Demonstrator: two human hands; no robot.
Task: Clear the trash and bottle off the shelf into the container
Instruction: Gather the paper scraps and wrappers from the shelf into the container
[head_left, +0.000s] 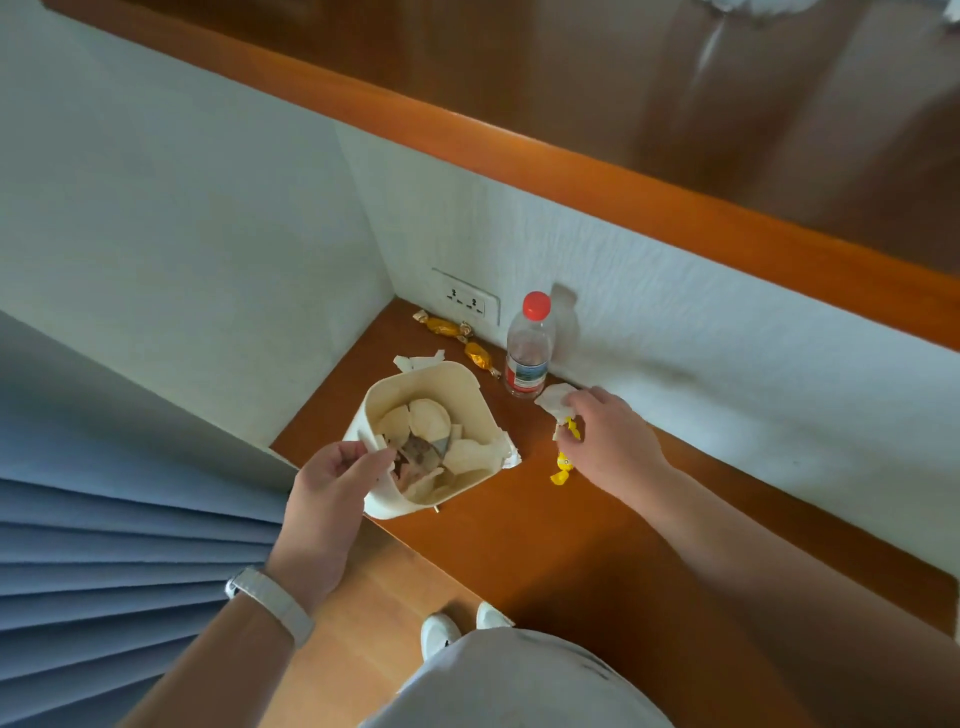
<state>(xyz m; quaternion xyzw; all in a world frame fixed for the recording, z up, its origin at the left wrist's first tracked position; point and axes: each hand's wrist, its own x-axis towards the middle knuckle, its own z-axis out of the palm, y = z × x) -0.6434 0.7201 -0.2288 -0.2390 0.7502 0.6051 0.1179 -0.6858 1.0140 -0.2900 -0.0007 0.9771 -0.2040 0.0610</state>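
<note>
Cream container (470, 387), gripped at its rim by the left hand (327, 499), rests on the shelf (545, 525); right hand (608, 441), closed on crumpled tissue (553, 402) beside the bottle (527, 353), should lift clear before releasing over the opening.

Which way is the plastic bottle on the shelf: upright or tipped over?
Upright. The bottle stands on its base on the shelf against the wall, red cap on top, label band near the bottom.
</note>
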